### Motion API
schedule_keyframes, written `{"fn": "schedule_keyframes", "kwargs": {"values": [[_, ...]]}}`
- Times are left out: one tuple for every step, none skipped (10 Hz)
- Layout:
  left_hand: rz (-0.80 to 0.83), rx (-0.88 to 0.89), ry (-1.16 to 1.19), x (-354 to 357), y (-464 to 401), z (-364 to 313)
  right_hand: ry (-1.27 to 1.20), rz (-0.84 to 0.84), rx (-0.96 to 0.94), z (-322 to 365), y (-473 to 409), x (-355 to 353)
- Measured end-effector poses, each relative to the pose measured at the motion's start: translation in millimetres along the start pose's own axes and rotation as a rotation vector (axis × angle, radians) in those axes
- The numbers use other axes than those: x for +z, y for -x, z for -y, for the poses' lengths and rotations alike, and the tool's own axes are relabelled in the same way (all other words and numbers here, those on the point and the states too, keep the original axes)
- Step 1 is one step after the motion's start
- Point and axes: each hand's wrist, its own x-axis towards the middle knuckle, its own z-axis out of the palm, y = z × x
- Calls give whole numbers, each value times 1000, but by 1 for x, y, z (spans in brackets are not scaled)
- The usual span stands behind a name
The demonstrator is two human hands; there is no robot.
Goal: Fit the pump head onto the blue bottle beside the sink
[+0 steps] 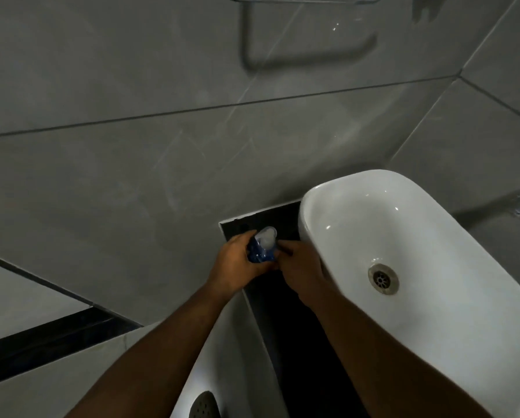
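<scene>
The blue bottle (260,251) stands on the dark counter (271,217) just left of the white sink (451,297). A pale, translucent pump head (267,235) sits on top of the bottle. My left hand (237,263) wraps around the bottle's left side. My right hand (301,267) touches the bottle's right side with its fingertips, just below the pump head. How firmly the pump head is seated cannot be made out.
Grey tiled wall (162,146) fills the back, with a metal towel rail (307,1) high up. The sink's drain (383,279) lies to the right. A white fixture with a perforated dark patch (204,405) shows at the bottom edge.
</scene>
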Motion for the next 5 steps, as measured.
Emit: {"fn": "schedule_keyframes", "kwargs": {"values": [[-56, -14, -10, -12, -27, 6, 23, -26, -22, 15, -35, 14], [-66, -17, -37, -21, -43, 10, 47, -57, -37, 21, -57, 24], [-51, -33, -85, -31, -53, 13, -10, -61, -20, 24, -64, 28], [-58, -16, -113, -33, -58, 16, 6, -49, -34, 24, -68, 31], [-43, -36, -97, -35, -61, 14, 55, -32, -61, 30, -70, 28]]}}
